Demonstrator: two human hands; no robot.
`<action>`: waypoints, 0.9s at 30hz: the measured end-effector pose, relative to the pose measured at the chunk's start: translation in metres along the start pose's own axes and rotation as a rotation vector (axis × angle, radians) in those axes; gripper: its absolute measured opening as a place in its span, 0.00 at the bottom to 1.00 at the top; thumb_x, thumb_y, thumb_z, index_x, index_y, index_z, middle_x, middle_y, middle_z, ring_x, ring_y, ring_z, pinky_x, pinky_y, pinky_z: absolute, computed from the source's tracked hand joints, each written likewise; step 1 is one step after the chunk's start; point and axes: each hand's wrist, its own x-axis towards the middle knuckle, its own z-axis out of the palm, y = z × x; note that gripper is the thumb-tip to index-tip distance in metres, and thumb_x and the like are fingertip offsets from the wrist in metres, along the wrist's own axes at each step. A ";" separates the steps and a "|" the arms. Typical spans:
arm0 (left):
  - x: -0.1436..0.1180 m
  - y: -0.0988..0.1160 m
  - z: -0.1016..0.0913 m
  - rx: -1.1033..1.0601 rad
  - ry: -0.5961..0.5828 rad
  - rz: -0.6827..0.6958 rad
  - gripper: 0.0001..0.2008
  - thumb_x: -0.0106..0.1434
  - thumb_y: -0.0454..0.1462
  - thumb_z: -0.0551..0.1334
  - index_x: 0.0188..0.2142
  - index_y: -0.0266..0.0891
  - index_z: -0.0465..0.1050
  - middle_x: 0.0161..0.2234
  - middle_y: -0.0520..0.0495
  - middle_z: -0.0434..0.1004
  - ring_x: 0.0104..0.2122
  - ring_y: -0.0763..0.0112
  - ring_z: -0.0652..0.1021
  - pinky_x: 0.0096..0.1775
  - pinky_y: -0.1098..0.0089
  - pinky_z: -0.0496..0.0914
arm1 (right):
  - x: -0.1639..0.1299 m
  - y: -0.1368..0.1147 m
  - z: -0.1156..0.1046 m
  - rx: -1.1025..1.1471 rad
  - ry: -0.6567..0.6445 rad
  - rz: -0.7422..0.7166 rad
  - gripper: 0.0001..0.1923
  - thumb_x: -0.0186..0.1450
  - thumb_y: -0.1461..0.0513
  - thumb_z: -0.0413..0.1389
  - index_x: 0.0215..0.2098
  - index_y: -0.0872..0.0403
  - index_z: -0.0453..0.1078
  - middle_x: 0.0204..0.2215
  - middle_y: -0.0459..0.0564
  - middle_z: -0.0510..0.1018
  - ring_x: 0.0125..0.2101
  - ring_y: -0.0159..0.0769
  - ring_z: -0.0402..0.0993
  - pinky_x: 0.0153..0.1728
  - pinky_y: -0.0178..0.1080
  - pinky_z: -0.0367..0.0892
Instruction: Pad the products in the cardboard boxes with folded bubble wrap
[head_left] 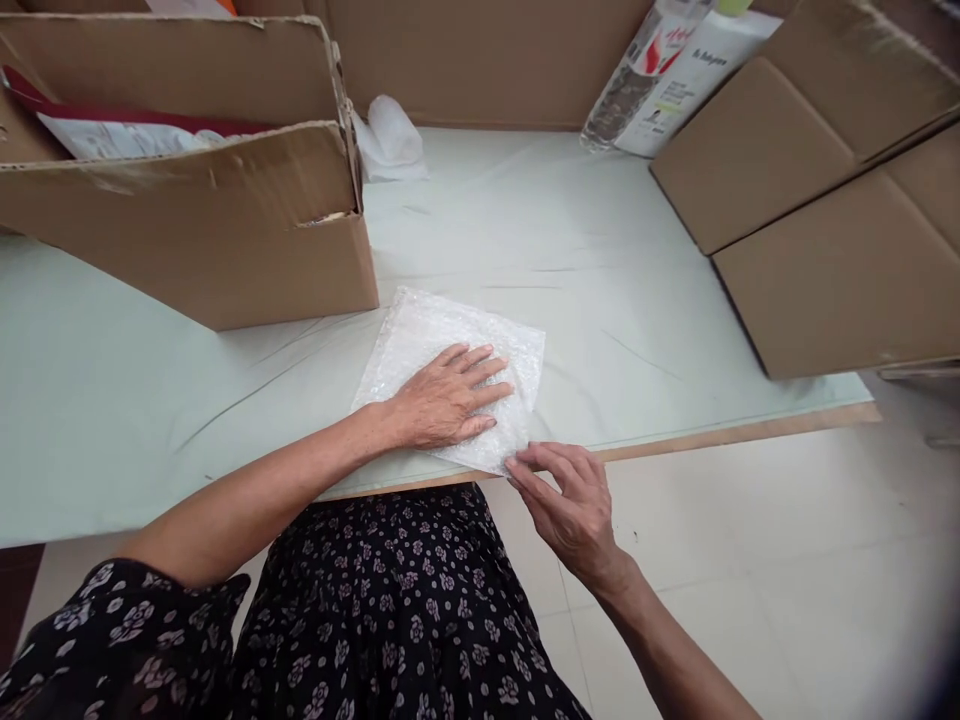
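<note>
A square sheet of clear bubble wrap (427, 335) lies flat near the front edge of a pale green table (570, 260). My left hand (446, 400) presses palm-down on the middle of the sheet, fingers spread. My right hand (570, 500) is at the table's edge, its fingertips pinching the sheet's near corner.
An open cardboard box (210, 235) with paper and red items inside stands at the left. Folded cardboard boxes (832, 210) lean at the right. White packets (675, 70) rest against a cardboard back wall, and a crumpled white bag (390, 135) lies near it. Tiled floor shows below.
</note>
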 end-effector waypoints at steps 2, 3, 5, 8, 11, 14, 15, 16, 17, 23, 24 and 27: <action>0.000 -0.002 0.002 0.006 0.004 -0.012 0.25 0.74 0.45 0.56 0.67 0.45 0.64 0.72 0.43 0.58 0.72 0.52 0.56 0.70 0.48 0.49 | -0.003 0.000 -0.005 0.021 0.004 -0.019 0.17 0.67 0.70 0.59 0.50 0.43 0.73 0.40 0.47 0.82 0.46 0.40 0.79 0.48 0.46 0.70; -0.001 -0.003 0.002 0.005 0.002 -0.015 0.25 0.74 0.46 0.56 0.67 0.45 0.64 0.72 0.43 0.58 0.72 0.52 0.56 0.70 0.48 0.48 | -0.005 0.001 -0.008 0.031 0.001 -0.024 0.18 0.67 0.69 0.59 0.51 0.44 0.72 0.42 0.48 0.82 0.48 0.41 0.79 0.48 0.46 0.70; -0.003 -0.003 0.000 -0.007 -0.009 -0.016 0.25 0.73 0.46 0.56 0.67 0.45 0.64 0.72 0.44 0.58 0.72 0.52 0.56 0.70 0.48 0.49 | -0.009 0.004 -0.013 0.040 -0.012 -0.005 0.19 0.68 0.67 0.60 0.56 0.46 0.70 0.48 0.53 0.81 0.51 0.44 0.77 0.48 0.47 0.71; -0.001 -0.004 -0.002 -0.050 -0.020 -0.007 0.25 0.72 0.45 0.57 0.66 0.44 0.65 0.72 0.42 0.58 0.72 0.52 0.55 0.70 0.47 0.49 | -0.009 0.009 -0.016 0.030 -0.066 0.038 0.25 0.68 0.63 0.60 0.63 0.50 0.64 0.57 0.61 0.75 0.57 0.49 0.73 0.50 0.51 0.72; 0.000 -0.002 -0.006 -0.119 -0.003 -0.017 0.24 0.71 0.44 0.59 0.65 0.43 0.67 0.71 0.41 0.59 0.72 0.52 0.56 0.70 0.46 0.50 | 0.000 0.010 -0.013 0.025 -0.117 -0.017 0.18 0.69 0.65 0.58 0.57 0.50 0.70 0.60 0.60 0.73 0.60 0.50 0.71 0.53 0.53 0.71; -0.014 0.000 -0.019 -0.242 0.014 -0.039 0.25 0.71 0.47 0.59 0.64 0.41 0.68 0.72 0.39 0.57 0.73 0.53 0.55 0.70 0.46 0.52 | 0.011 0.006 -0.011 0.119 -0.056 -0.038 0.10 0.69 0.68 0.56 0.46 0.50 0.75 0.57 0.56 0.77 0.59 0.47 0.73 0.53 0.51 0.72; -0.024 0.000 -0.025 -0.300 0.012 -0.057 0.27 0.71 0.49 0.59 0.65 0.41 0.67 0.72 0.39 0.57 0.73 0.53 0.55 0.70 0.46 0.53 | 0.014 0.005 -0.012 0.186 -0.025 -0.003 0.10 0.70 0.68 0.56 0.44 0.50 0.76 0.54 0.54 0.79 0.58 0.45 0.74 0.53 0.50 0.72; -0.038 -0.001 -0.033 -0.369 0.004 -0.081 0.28 0.71 0.51 0.58 0.66 0.43 0.66 0.72 0.39 0.57 0.72 0.53 0.57 0.69 0.46 0.55 | 0.017 0.003 -0.014 0.269 0.000 0.055 0.10 0.70 0.68 0.55 0.44 0.50 0.76 0.52 0.52 0.81 0.56 0.44 0.75 0.54 0.49 0.73; -0.054 -0.003 -0.041 -0.448 -0.006 -0.114 0.29 0.71 0.52 0.57 0.67 0.45 0.65 0.71 0.41 0.59 0.71 0.53 0.59 0.69 0.46 0.56 | 0.018 0.002 -0.017 0.356 0.017 0.134 0.10 0.71 0.67 0.54 0.44 0.49 0.76 0.49 0.51 0.82 0.54 0.42 0.77 0.53 0.48 0.74; -0.135 -0.010 -0.063 -0.806 0.060 -0.280 0.31 0.68 0.55 0.58 0.68 0.50 0.64 0.63 0.42 0.74 0.64 0.52 0.72 0.63 0.49 0.68 | 0.028 0.004 -0.018 0.690 0.072 0.574 0.08 0.71 0.56 0.58 0.39 0.50 0.78 0.33 0.46 0.83 0.31 0.35 0.80 0.33 0.36 0.76; -0.137 -0.008 -0.060 -0.780 0.107 -0.331 0.34 0.65 0.54 0.63 0.67 0.48 0.64 0.62 0.42 0.75 0.63 0.52 0.73 0.62 0.50 0.69 | 0.031 0.005 -0.015 0.727 0.074 0.608 0.10 0.70 0.54 0.58 0.38 0.50 0.78 0.31 0.46 0.83 0.31 0.35 0.80 0.32 0.36 0.76; -0.126 0.002 -0.045 -0.706 0.310 -0.538 0.21 0.63 0.46 0.66 0.53 0.43 0.77 0.51 0.43 0.83 0.52 0.57 0.81 0.51 0.60 0.77 | 0.040 0.010 -0.006 0.820 0.064 0.683 0.14 0.70 0.50 0.59 0.40 0.51 0.78 0.31 0.48 0.82 0.32 0.36 0.80 0.34 0.38 0.76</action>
